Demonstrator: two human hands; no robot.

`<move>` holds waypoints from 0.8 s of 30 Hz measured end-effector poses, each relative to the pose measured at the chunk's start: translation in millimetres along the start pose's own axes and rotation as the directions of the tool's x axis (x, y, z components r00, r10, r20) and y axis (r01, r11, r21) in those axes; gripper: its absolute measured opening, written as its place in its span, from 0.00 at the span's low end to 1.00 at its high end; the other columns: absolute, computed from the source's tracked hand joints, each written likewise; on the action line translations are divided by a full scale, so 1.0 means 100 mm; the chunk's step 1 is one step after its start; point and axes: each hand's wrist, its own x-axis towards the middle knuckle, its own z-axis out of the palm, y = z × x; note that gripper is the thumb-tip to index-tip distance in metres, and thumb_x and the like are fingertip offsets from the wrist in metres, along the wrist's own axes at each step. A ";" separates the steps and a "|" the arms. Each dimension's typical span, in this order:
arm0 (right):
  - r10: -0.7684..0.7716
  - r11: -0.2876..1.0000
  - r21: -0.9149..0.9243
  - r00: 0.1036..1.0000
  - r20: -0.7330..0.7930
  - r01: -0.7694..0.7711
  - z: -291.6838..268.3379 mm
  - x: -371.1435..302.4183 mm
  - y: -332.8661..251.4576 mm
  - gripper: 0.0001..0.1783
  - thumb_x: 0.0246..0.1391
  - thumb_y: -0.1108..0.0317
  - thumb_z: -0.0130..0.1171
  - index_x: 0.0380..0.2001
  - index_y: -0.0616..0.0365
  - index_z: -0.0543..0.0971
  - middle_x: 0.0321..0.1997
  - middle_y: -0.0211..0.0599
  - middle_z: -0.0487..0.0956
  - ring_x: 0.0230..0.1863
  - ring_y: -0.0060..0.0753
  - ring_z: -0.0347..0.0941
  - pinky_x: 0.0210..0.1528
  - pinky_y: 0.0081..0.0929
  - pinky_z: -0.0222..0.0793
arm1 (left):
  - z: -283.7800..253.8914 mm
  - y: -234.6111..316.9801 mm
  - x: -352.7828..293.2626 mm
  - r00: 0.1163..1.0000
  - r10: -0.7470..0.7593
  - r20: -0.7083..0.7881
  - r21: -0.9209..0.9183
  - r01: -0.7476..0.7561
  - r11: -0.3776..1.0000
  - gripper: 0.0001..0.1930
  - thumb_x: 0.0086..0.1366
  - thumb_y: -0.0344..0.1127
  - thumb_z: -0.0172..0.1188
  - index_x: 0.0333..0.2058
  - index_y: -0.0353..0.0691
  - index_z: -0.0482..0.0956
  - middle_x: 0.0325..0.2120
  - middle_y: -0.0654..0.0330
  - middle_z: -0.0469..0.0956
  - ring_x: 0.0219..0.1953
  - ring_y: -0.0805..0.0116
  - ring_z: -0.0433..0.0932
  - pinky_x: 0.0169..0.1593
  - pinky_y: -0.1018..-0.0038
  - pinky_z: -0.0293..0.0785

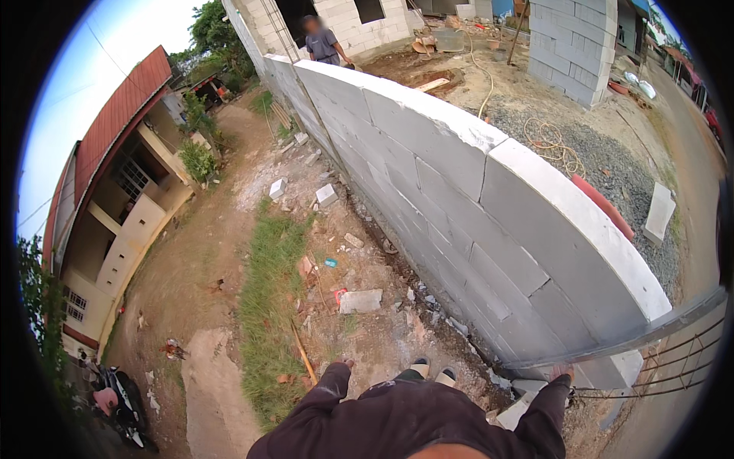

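Observation:
My left hand (349,365) hangs low beside my body, its dark sleeve covering most of it, over the dirt ground. No held thing shows there, and its fingers are too small to read. Out to the right, my right hand (563,372) is at the near end of the grey block wall (459,180), just under a long grey bar (627,340) that crosses the wall's end. Whether it grips or only touches something is unclear. Close by are pale blocks (628,366) and thin steel rebar (684,375).
A stick (303,353) and a flat block (360,301) lie on the ground ahead. Loose blocks (326,195) sit farther along the wall. Beyond it are gravel (612,164), a coiled hose (554,145) and a person (325,47). A motorcycle (122,402) stands at the left.

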 end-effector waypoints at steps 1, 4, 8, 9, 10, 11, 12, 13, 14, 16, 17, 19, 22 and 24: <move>-0.015 1.000 -0.010 1.000 -0.025 0.014 -0.03 -0.02 0.03 0.29 0.56 0.45 0.32 0.58 0.42 0.56 0.59 0.23 0.63 0.56 0.32 0.62 0.53 0.39 0.56 | -0.05 -0.04 0.07 1.000 -0.013 0.008 0.030 0.013 0.999 0.22 0.56 0.50 0.50 0.40 0.37 0.76 0.33 0.48 0.77 0.39 0.52 0.75 0.44 0.65 0.67; -0.042 0.998 -0.038 0.997 -0.060 0.040 -0.02 0.07 0.04 0.28 0.56 0.46 0.34 0.58 0.43 0.57 0.57 0.22 0.65 0.53 0.32 0.65 0.50 0.38 0.59 | -0.20 -0.26 0.33 0.998 -0.055 -0.013 0.083 0.056 0.995 0.21 0.56 0.50 0.50 0.39 0.37 0.76 0.33 0.47 0.76 0.39 0.53 0.75 0.43 0.64 0.67; -0.064 0.998 -0.011 0.991 -0.117 0.063 -0.09 0.20 0.04 0.29 0.56 0.45 0.34 0.57 0.44 0.58 0.57 0.25 0.65 0.53 0.33 0.65 0.50 0.39 0.59 | -0.35 -0.36 0.54 0.995 -0.034 -0.091 0.073 0.040 0.996 0.21 0.56 0.49 0.50 0.38 0.37 0.76 0.32 0.46 0.76 0.38 0.53 0.75 0.43 0.64 0.67; -0.082 0.997 -0.004 0.989 -0.121 0.082 -0.09 0.17 0.06 0.29 0.56 0.44 0.34 0.57 0.44 0.58 0.57 0.26 0.64 0.52 0.33 0.65 0.50 0.39 0.59 | -0.44 -0.29 0.48 0.995 -0.017 -0.099 0.068 0.024 0.997 0.21 0.56 0.49 0.50 0.38 0.37 0.76 0.32 0.46 0.76 0.38 0.52 0.75 0.43 0.64 0.67; -0.082 0.997 -0.003 0.990 -0.117 0.082 -0.13 0.23 0.05 0.29 0.55 0.45 0.35 0.57 0.45 0.59 0.56 0.27 0.66 0.50 0.33 0.67 0.48 0.39 0.61 | -0.56 -0.18 0.50 0.997 -0.073 0.030 0.062 0.071 0.996 0.22 0.56 0.50 0.50 0.38 0.37 0.75 0.32 0.45 0.76 0.38 0.52 0.75 0.42 0.64 0.68; -0.083 0.997 -0.002 0.990 -0.113 0.083 -0.17 0.30 0.01 0.28 0.55 0.45 0.36 0.56 0.45 0.60 0.54 0.28 0.67 0.48 0.33 0.68 0.45 0.38 0.63 | -0.57 -0.14 0.56 1.000 -0.024 -0.017 0.087 0.025 0.996 0.21 0.57 0.50 0.50 0.38 0.36 0.75 0.32 0.45 0.76 0.38 0.52 0.75 0.42 0.65 0.68; -0.077 0.997 0.003 0.991 -0.105 0.077 -0.21 0.37 0.03 0.28 0.55 0.45 0.38 0.55 0.45 0.61 0.53 0.28 0.68 0.46 0.34 0.69 0.43 0.38 0.64 | -0.60 -0.11 0.62 0.997 0.028 -0.070 0.117 -0.020 0.993 0.21 0.57 0.49 0.50 0.38 0.36 0.75 0.31 0.46 0.76 0.37 0.53 0.75 0.42 0.66 0.68; -0.074 0.997 0.003 0.991 -0.113 0.075 -0.15 0.35 0.06 0.27 0.54 0.45 0.39 0.53 0.46 0.62 0.49 0.28 0.69 0.43 0.33 0.70 0.40 0.37 0.65 | -0.62 -0.06 0.64 0.989 0.072 -0.127 0.142 -0.053 0.988 0.21 0.57 0.49 0.51 0.38 0.36 0.75 0.31 0.46 0.76 0.37 0.54 0.75 0.41 0.66 0.68; -0.071 0.997 0.004 0.990 -0.121 0.072 -0.08 0.34 0.12 0.26 0.54 0.45 0.40 0.51 0.46 0.64 0.45 0.28 0.71 0.40 0.33 0.71 0.38 0.36 0.66 | -0.67 0.00 0.68 0.984 0.088 -0.154 0.098 -0.074 0.992 0.21 0.57 0.49 0.51 0.38 0.36 0.75 0.31 0.47 0.76 0.37 0.55 0.75 0.41 0.67 0.68; -0.076 0.995 0.051 0.981 -0.181 0.086 -0.12 0.38 0.07 0.18 0.52 0.50 0.46 0.39 0.49 0.70 0.27 0.28 0.71 0.24 0.31 0.69 0.23 0.32 0.64 | -0.70 0.29 0.75 0.971 0.135 -0.195 -0.014 -0.140 0.990 0.20 0.56 0.48 0.52 0.38 0.36 0.75 0.30 0.48 0.77 0.36 0.56 0.75 0.41 0.68 0.68; -0.091 0.994 0.044 0.989 -0.114 0.096 -0.19 0.45 -0.02 0.16 0.52 0.51 0.46 0.36 0.49 0.71 0.24 0.29 0.70 0.21 0.31 0.67 0.20 0.32 0.62 | -0.64 0.44 0.87 0.961 0.188 -0.203 -0.045 -0.201 0.978 0.20 0.56 0.47 0.53 0.38 0.35 0.76 0.30 0.49 0.77 0.36 0.57 0.75 0.41 0.68 0.68; -0.107 0.993 0.053 0.994 0.010 0.106 -0.34 0.52 -0.07 0.12 0.51 0.54 0.48 0.30 0.50 0.72 0.17 0.30 0.67 0.14 0.30 0.63 0.15 0.31 0.59 | -0.55 0.96 1.05 0.926 0.309 -0.217 -0.078 -0.333 0.940 0.20 0.56 0.47 0.54 0.38 0.35 0.76 0.30 0.51 0.77 0.35 0.59 0.75 0.42 0.69 0.68; -0.124 0.990 0.061 0.986 -0.108 0.131 0.05 0.36 0.07 0.11 0.50 0.59 0.49 0.23 0.54 0.72 0.13 0.31 0.65 0.09 0.28 0.59 0.09 0.29 0.51 | -0.56 1.41 1.00 0.864 0.477 -0.160 -0.077 -0.492 0.867 0.20 0.56 0.47 0.54 0.37 0.34 0.76 0.32 0.50 0.77 0.38 0.61 0.76 0.43 0.70 0.69; -0.142 0.990 -0.036 0.977 -0.161 0.138 0.02 0.30 -0.04 0.13 0.51 0.60 0.46 0.21 0.57 0.72 0.13 0.35 0.67 0.09 0.30 0.60 0.08 0.29 0.52 | -0.37 1.82 1.00 0.836 0.537 -0.117 -0.082 -0.547 0.833 0.21 0.56 0.47 0.54 0.39 0.34 0.75 0.33 0.49 0.77 0.39 0.59 0.75 0.44 0.70 0.68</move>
